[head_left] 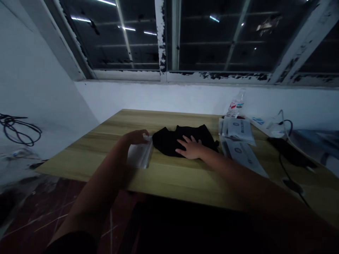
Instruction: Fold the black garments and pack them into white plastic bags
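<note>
A black piece of cloth (169, 141), perhaps a folded garment, lies on the wooden table (164, 176). On its right part rests my right hand (191, 148), palm down with the fingers spread. My left hand (137, 137) is at the cloth's left, its fingers closed on the upper edge of a clear plastic bag (139, 155). The bag lies flat on the table, with its right edge close to the cloth. Whether anything is inside the bag I cannot tell.
To the right lie several printed plastic packages (239, 130), with a clear bottle (236, 104) behind them. Farther right are a black adapter (290, 151) with its cable and a blue item (317, 141). Behind the table stand a white wall and windows. Coiled black cable (19, 129) hangs at left.
</note>
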The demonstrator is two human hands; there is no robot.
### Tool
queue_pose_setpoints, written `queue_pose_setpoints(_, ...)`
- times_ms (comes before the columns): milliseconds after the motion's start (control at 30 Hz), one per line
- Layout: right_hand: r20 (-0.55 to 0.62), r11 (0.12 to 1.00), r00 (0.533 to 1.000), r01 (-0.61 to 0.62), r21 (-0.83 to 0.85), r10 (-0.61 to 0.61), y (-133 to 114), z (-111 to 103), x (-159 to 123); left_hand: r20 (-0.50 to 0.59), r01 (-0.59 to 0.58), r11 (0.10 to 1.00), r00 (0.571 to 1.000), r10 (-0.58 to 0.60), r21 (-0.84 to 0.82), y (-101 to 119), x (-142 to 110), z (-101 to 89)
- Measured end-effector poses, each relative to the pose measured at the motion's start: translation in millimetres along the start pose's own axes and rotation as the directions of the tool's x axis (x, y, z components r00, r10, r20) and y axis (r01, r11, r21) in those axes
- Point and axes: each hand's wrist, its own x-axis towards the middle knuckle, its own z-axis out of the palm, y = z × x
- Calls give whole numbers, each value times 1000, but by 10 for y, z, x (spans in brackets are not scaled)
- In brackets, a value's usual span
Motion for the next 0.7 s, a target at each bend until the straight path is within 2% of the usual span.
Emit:
queue_pose_setpoints(167, -63, 1000, 998, 6, -29, -8, 247, -72, 200, -7, 13, 1000, 1000, -13, -17, -182, -17, -38)
queue_pose_setpoints(233, -116, 999, 993, 29, -36, -33, 282, -48, 166, -20, 9, 1000, 1000, -9, -25, -231, -22, -41)
queue_pose_setpoints(333, -239, 985, 960, 116, -131, -144, 352, -76, 25, -56, -34, 999, 998, 32, -39, -234, -47, -60)
queue_pose_setpoints(400, -321, 968, 927, 127, -215, -193, 473, -178, -87, -124, -102, 994, 988, 95, -50, -176, -71, -88)
queue_pose_setpoints(467, -427, 962, 895, 10, -272, -130, 671, -328, -197, -241, -178, 983, 957, 164, -37, -57, -93, -121)
queue_pose_setpoints(533, -546, 935, 838, -190, -299, -4, 921, -477, -302, -390, -275, 961, 885, 255, 4, 129, -122, -152)
queue_pose_setpoints(567, -564, 918, 825, -255, -304, 42, 1049, -535, -351, -455, -343, 939, 831, 320, 35, 244, -146, -165)
queue_pose_setpoints(633, -560, 899, 822, -317, -301, 102, 1273, -600, -434, -551, -500, 858, 687, 474, 114, 506, -221, -185)
queue_pose_setpoints(700, -543, 897, 830, -331, -292, 130, 1423, -596, -488, -601, -642, 735, 505, 619, 218, 788, -335, -191)
